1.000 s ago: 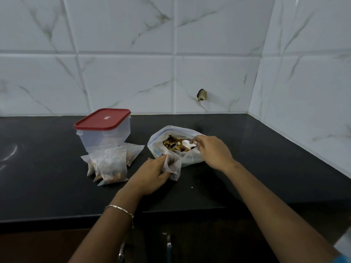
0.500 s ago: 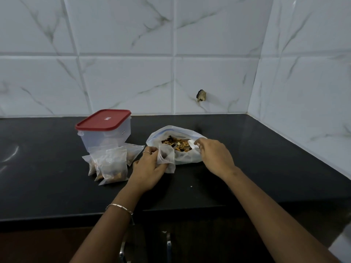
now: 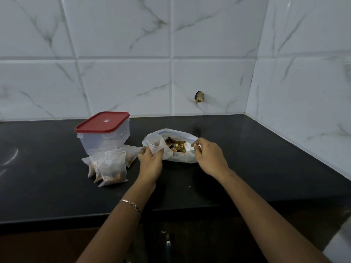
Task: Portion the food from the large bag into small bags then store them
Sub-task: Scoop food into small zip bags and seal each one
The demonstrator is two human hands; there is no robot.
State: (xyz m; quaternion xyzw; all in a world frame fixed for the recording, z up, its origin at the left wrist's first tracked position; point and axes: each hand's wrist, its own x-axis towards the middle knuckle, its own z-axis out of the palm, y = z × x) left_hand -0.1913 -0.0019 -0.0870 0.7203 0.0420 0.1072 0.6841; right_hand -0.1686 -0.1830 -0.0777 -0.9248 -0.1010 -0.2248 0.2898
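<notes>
A large clear bag (image 3: pixel 182 157) of mixed nuts and dried fruit (image 3: pixel 175 145) lies open on the black counter (image 3: pixel 57 196). My left hand (image 3: pixel 151 163) grips a small clear bag (image 3: pixel 154 144) and holds it up at the large bag's left rim. My right hand (image 3: pixel 209 158) pinches a small white spoon (image 3: pixel 188 146) whose bowl sits in the food. Several filled small bags (image 3: pixel 112 167) lean in a pile against a clear container with a red lid (image 3: pixel 103 132).
White marble-look tiles (image 3: pixel 209 54) close off the back and the right side, forming a corner. The counter's front edge (image 3: pixel 171 211) runs just below my forearms. A small crumb (image 3: pixel 189 186) lies between my hands.
My left hand has lifted the small bag up and back to the large bag's rim. My right hand has stayed at the food with the spoon.
</notes>
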